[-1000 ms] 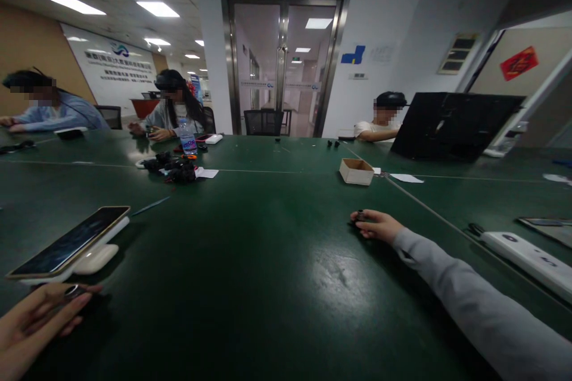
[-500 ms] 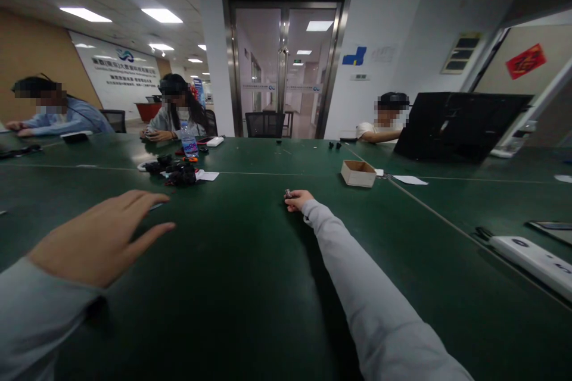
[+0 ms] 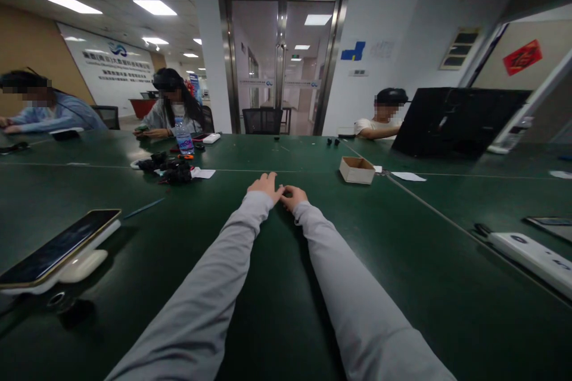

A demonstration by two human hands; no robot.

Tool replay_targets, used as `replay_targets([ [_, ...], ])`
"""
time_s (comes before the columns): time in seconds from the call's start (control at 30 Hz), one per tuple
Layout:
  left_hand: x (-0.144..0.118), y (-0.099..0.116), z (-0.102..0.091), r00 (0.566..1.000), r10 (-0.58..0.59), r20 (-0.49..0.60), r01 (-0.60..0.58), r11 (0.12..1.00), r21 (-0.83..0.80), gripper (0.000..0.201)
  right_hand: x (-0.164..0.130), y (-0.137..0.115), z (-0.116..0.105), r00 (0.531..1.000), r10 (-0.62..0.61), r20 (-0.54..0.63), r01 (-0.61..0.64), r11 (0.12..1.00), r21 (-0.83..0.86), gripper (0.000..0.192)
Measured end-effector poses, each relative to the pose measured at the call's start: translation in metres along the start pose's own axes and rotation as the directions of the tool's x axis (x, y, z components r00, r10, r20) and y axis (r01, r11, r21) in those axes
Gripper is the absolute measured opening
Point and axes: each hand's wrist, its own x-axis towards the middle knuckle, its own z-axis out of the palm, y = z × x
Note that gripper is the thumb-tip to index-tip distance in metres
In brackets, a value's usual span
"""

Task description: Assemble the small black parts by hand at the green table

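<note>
Both my arms in grey sleeves stretch forward over the dark green table (image 3: pixel 277 286). My left hand (image 3: pixel 266 183) lies with its fingers spread, fingertips touching my right hand (image 3: pixel 294 195). My right hand's fingers are curled; the small dark part it carried earlier is hidden between the two hands. A small open cardboard box (image 3: pixel 356 169) stands to the right, a little beyond my hands. A small black ring-shaped piece (image 3: pixel 57 299) lies on the table near the left front.
A phone (image 3: pixel 58 244) rests on a white stand at the left. A pile of black parts (image 3: pixel 172 170) and a water bottle (image 3: pixel 183 138) sit further back left. A white device (image 3: pixel 529 255) lies right. A black screen (image 3: pixel 456 122) and three seated people are at the far side.
My right hand slid left along the table with the small dark part. My left hand left the near-left corner, rose, then reached forward to meet my right hand at the centre.
</note>
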Motion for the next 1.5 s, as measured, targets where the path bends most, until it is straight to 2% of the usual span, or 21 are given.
replay_targets([
  [0.07, 0.001, -0.012, 0.019, 0.999, -0.033, -0.011, 0.031, 0.982, -0.185, 0.034, 0.001, -0.001, -0.001, 0.996, -0.080, -0.024, 0.078, 0.992, -0.102, 0.020],
  [0.13, 0.001, -0.023, 0.032, 0.996, -0.083, -0.015, 0.071, 0.920, -0.386, 0.027, 0.003, -0.003, 0.000, 0.991, -0.130, -0.028, 0.123, 0.978, -0.170, 0.021],
  [0.2, 0.002, -0.031, 0.039, 0.993, -0.119, -0.011, 0.094, 0.836, -0.540, 0.027, 0.004, -0.005, 0.001, 0.990, -0.135, -0.027, 0.127, 0.969, -0.212, 0.024],
  [0.27, 0.005, -0.035, 0.042, 0.993, -0.117, -0.002, 0.092, 0.786, -0.611, 0.025, 0.005, -0.007, 0.003, 0.993, -0.111, -0.033, 0.100, 0.966, -0.238, 0.025],
  [0.37, 0.009, -0.037, 0.044, 0.996, -0.086, 0.011, 0.074, 0.781, -0.620, 0.018, 0.006, -0.009, 0.005, 0.997, -0.056, -0.055, 0.041, 0.968, -0.246, 0.024],
  [0.47, 0.011, -0.037, 0.047, 0.994, -0.112, 0.017, 0.098, 0.777, -0.622, 0.016, 0.006, -0.009, 0.006, 0.997, -0.019, -0.072, 0.001, 0.971, -0.240, 0.027],
  [0.7, 0.013, -0.042, 0.051, 0.993, -0.122, 0.011, 0.100, 0.756, -0.646, 0.017, 0.006, -0.010, 0.006, 0.999, -0.020, -0.047, 0.006, 0.962, -0.273, 0.031],
  [0.87, 0.010, -0.042, 0.051, 0.998, -0.060, 0.010, 0.051, 0.716, -0.696, 0.015, 0.006, -0.014, 0.006, 0.999, -0.035, -0.026, 0.024, 0.946, -0.324, 0.030],
  [0.97, 0.010, -0.041, 0.052, 0.994, -0.104, 0.025, 0.088, 0.666, -0.741, 0.012, 0.004, -0.016, 0.007, 0.997, -0.054, -0.054, 0.034, 0.946, -0.322, 0.027],
  [1.1, 0.012, -0.043, 0.054, 0.976, -0.205, 0.067, 0.174, 0.568, -0.804, 0.013, 0.003, -0.015, 0.007, 0.989, -0.094, -0.118, 0.062, 0.966, -0.249, 0.027],
  [1.33, 0.014, -0.046, 0.055, 0.964, -0.249, 0.098, 0.211, 0.479, -0.852, 0.014, 0.007, -0.003, 0.007, 0.981, -0.064, -0.183, 0.054, 0.997, -0.061, 0.029],
  [1.4, 0.013, -0.047, 0.055, 0.966, -0.240, 0.098, 0.206, 0.483, -0.851, 0.013, 0.008, -0.001, 0.008, 0.984, -0.042, -0.172, 0.052, 0.997, 0.053, 0.029],
  [1.5, 0.012, -0.046, 0.052, 0.972, -0.215, 0.092, 0.192, 0.506, -0.841, 0.015, 0.010, 0.001, 0.009, 0.998, 0.007, -0.057, 0.013, 0.943, 0.333, 0.029],
])
